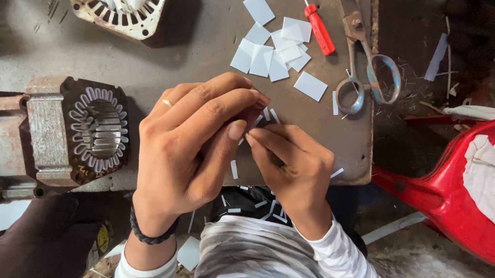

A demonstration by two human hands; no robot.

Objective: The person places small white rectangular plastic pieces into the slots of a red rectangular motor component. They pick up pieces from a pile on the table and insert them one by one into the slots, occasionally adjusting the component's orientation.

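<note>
**Head view: two hands pinch a small white strip at the bench edge**

Head camera looks down on the left hand [192,147] and right hand [289,168], fingertips meeting over the near edge of the grey workbench [207,55]. Both hands are pinched together on a small white strip [258,120], which is mostly hidden behind the fingers; only its tips show above them. The left hand wears a ring and a dark braided wristband.

Just beyond the hands lies a loose pile of white cut rectangles [274,51], overlapping one another. Right of that pile sit a red-handled screwdriver [319,28] and metal scissors [363,77], close together. Left of the hands stands a rusty motor stator [94,128] with white liners in its slots; another stator [123,2] lies at the far edge. White offcuts are scattered on the lap below. A red plastic chair [452,194] holding cloth stands well apart on the right.
</note>
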